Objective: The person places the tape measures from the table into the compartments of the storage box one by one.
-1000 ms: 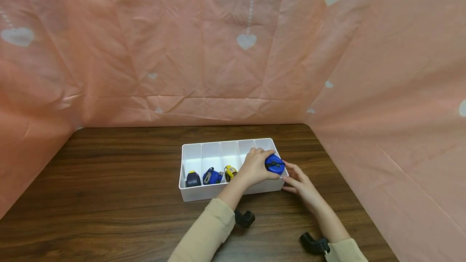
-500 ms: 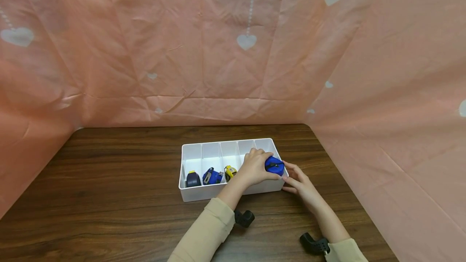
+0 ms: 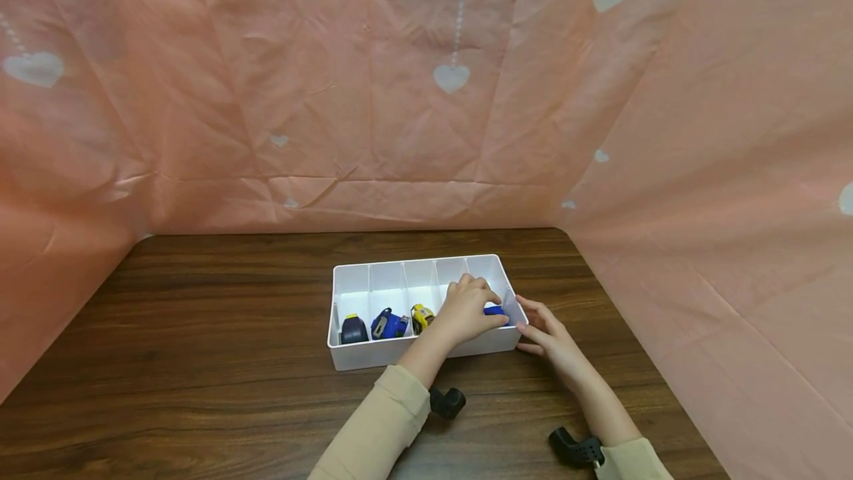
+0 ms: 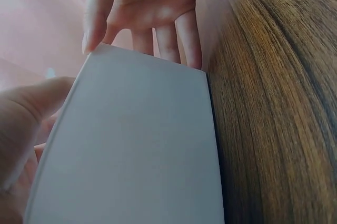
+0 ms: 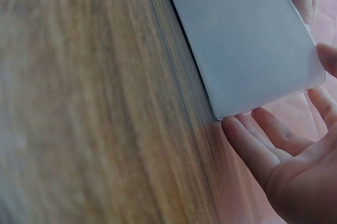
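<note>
Near its right end, a white divided box (image 3: 373,352) has my left hand (image 3: 463,313) reaching over the front wall. Finger and thumb grip a round blue tape measure (image 3: 494,310) low in the last compartment, mostly covered by the hand. At the front right corner my right hand (image 3: 553,339) holds the box, thumb by the rim and fingers (image 5: 253,145) against the end wall. In the left wrist view, the box's front wall (image 4: 131,129) hides the tape measure.
Other compartments hold a dark tape measure (image 3: 354,329) with a yellow top, a blue tape measure (image 3: 389,323) and a yellow one (image 3: 422,316), left to right. The brown wood table (image 3: 200,361) meets a pink curtain (image 3: 373,132) behind and at both sides.
My left hand has lowered the blue tape measure from the rim into the right compartment, turning it from face-up to edge-on. The right hand and the box have stayed put.
</note>
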The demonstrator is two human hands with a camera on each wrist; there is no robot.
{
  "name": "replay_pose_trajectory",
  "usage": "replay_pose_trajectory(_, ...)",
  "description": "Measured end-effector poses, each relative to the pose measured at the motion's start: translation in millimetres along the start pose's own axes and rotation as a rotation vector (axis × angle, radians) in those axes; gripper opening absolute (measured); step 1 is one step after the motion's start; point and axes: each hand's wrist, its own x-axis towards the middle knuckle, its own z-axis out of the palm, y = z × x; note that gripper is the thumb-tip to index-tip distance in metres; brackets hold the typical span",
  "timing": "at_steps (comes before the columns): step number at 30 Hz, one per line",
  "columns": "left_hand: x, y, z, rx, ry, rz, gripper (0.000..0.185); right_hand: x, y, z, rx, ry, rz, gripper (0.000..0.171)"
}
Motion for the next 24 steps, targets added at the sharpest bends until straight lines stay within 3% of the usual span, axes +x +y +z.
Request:
replay_pose_trajectory(12,-7.4,-2.6,-5.6,-0.001,-0.04,0.037,0.034,1.3,-0.1,-0.4,-0.004,-0.006,0.012,0.056)
replay_pose_trajectory(24,-18.5,-6.8,-14.6,0.043,-0.109,0.133,0.039,0.3,-3.7,-1.0,-0.013,-0.016,-0.002,0.056)
